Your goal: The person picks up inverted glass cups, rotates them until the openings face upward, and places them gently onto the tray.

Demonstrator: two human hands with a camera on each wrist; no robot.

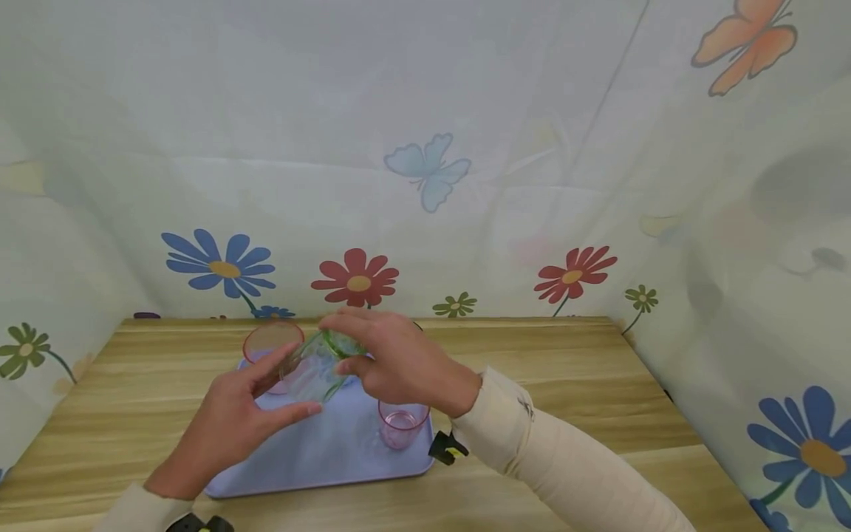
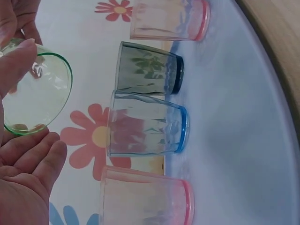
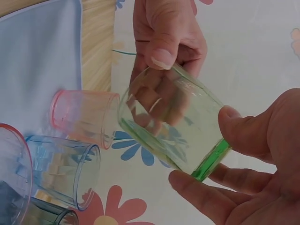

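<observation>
A clear green-tinted cup [image 1: 309, 377] is held tilted above the tray between both hands. My right hand [image 1: 405, 362] grips it near its thick green base [image 3: 211, 159], with the thumb on one side and fingers on the other. Toward the cup's rim, my left hand [image 1: 233, 414] holds it between thumb and fingers; the left thumb [image 3: 164, 56] lies at the rim in the right wrist view. Through the clear wall some left fingers show. In the left wrist view the cup's round mouth [image 2: 42, 93] faces the camera.
A pale blue tray [image 1: 319, 454] lies on the wooden table [image 1: 565, 414]. Upright on it stand a pink cup [image 1: 402, 428], another pink cup [image 2: 145, 199], a blue cup [image 2: 145, 129] and a dark grey cup [image 2: 147, 70]. A flower-printed cloth [image 1: 505, 244] hangs behind.
</observation>
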